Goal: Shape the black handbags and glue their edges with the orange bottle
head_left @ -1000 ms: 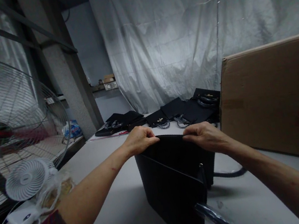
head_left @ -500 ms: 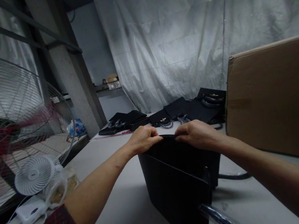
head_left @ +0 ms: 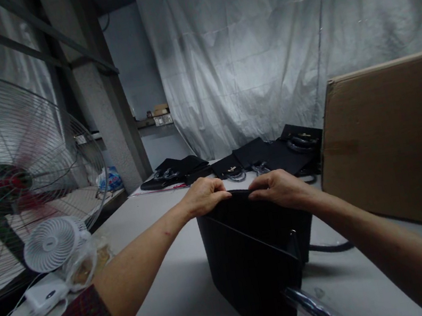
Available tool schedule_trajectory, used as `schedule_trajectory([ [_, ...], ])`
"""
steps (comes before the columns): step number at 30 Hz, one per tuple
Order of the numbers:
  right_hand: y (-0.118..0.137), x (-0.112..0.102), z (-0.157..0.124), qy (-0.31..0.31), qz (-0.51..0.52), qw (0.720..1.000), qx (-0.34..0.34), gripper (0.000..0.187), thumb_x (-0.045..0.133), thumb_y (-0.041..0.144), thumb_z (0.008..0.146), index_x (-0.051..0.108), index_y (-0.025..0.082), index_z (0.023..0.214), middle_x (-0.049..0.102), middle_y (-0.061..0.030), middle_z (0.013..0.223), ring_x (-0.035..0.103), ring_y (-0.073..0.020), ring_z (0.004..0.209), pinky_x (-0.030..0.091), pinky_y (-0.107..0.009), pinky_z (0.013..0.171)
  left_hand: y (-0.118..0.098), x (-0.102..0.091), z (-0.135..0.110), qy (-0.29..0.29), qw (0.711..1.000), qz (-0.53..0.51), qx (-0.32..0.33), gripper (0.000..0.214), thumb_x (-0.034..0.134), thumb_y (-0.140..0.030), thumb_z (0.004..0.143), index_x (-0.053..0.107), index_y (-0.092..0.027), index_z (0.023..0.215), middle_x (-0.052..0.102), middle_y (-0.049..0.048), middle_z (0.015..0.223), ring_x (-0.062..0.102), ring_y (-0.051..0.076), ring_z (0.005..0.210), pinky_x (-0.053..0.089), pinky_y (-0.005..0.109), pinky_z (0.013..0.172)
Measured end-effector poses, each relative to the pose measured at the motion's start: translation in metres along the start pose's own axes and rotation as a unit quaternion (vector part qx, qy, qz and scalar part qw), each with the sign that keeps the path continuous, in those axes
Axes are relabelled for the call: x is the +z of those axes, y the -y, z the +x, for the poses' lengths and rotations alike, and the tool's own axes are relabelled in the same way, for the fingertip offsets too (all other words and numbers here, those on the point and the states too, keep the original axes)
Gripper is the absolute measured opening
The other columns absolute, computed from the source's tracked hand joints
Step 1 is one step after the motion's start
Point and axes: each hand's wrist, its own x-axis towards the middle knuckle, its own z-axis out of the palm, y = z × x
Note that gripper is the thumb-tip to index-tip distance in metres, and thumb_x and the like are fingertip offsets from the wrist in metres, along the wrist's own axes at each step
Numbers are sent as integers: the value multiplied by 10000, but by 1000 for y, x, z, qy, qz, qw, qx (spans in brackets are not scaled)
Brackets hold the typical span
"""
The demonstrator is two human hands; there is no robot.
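A black handbag (head_left: 250, 270) stands on the white table (head_left: 171, 305) in front of me, its mouth open toward me. My left hand (head_left: 206, 195) pinches the bag's far rim near its left end. On the same rim, a short gap to the right, my right hand (head_left: 276, 187) grips with thumb and fingers. A plastic-wrapped handle (head_left: 317, 307) sticks out from the near side toward the lower right. Another dark handle (head_left: 331, 248) lies out on the bag's right. The bag's dark inside shows no detail.
Several black bags (head_left: 263, 154) with wrapped handles lie along the table's far edge. A large cardboard box (head_left: 398, 143) stands at right. To the left are a small white fan (head_left: 53, 243), a white device (head_left: 46, 294) with cables, a plastic bag (head_left: 87, 265) and a big caged fan (head_left: 0, 182).
Both hands keep their hold on the bag's rim, with hardly any movement. The whole view has shifted slightly, and the large fan's blades have turned.
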Motion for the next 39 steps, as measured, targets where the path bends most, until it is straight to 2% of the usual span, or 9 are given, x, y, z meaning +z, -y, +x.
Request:
schedule_trajectory([
  [6, 14, 2, -1, -33, -95, 995, -18, 226, 551, 349, 819, 742, 230, 840, 684, -11, 719, 595, -158, 681, 381, -252, 619, 0, 1, 1, -12, 1000, 13, 0, 226, 611, -377, 777, 680, -170, 721, 627, -15, 651, 541, 127, 644, 346, 223, 585],
  [10, 20, 3, -2, -42, -112, 993, -11, 196, 554, 317, 802, 719, 217, 768, 654, -19, 670, 569, -156, 643, 339, -257, 579, 2, 2, 1, -18, 1000, 18, 6, 229, 614, -383, 775, 679, -170, 721, 629, -12, 657, 543, 128, 647, 338, 221, 576],
  [18, 30, 6, 14, 22, -87, 995, -51, 227, 537, 328, 835, 720, 272, 959, 721, 14, 838, 627, -146, 765, 395, -220, 648, 3, 3, 3, -12, 1000, 8, 3, 196, 636, -356, 758, 665, -168, 709, 630, -11, 662, 552, 130, 659, 347, 222, 587],
  [21, 39, 12, 17, 2, -107, 994, -32, 211, 536, 292, 814, 731, 257, 886, 719, -11, 801, 628, -161, 741, 382, -238, 630, 2, 1, 2, -27, 1000, -7, -15, 229, 721, -370, 676, 622, -165, 706, 624, -15, 670, 549, 133, 649, 353, 224, 573],
  [24, 45, 9, 12, -15, -130, 991, -5, 201, 546, 290, 794, 740, 247, 831, 712, -36, 761, 625, -179, 715, 362, -258, 600, 0, -4, -3, -50, 998, -38, -30, 441, 828, -411, 524, 556, -168, 773, 638, -8, 749, 565, 144, 673, 369, 221, 562],
  [27, 42, -3, 1, -15, -149, 989, 18, 190, 557, 282, 779, 742, 248, 808, 702, -40, 737, 623, -189, 701, 354, -266, 586, -1, -9, -11, -2, 997, -55, -60, 564, 862, -367, 448, 549, -171, 875, 633, 8, 834, 575, 148, 682, 390, 220, 550],
  [30, 32, -15, -8, 6, -164, 985, 55, 184, 555, 284, 773, 732, 247, 804, 694, -35, 741, 622, -195, 720, 360, -269, 596, 3, -8, -12, 57, 988, -101, -101, 436, 800, -214, 521, 537, -170, 865, 621, 8, 888, 567, 123, 640, 407, 218, 530],
  [32, 25, -18, -12, 19, -154, 985, 72, 188, 552, 310, 782, 729, 252, 813, 696, -30, 765, 624, -198, 745, 371, -269, 617, 5, -5, -10, 71, 984, -126, -109, 347, 738, -141, 564, 533, -168, 843, 617, 2, 879, 566, 117, 633, 415, 221, 532],
  [39, 23, -16, -16, 4, -123, 989, 87, 190, 576, 312, 774, 744, 263, 848, 714, -30, 818, 634, -209, 786, 383, -270, 637, -8, -3, -5, 28, 999, -32, -16, 327, 742, -127, 566, 603, -183, 856, 646, -10, 863, 588, 135, 725, 419, 220, 611],
])
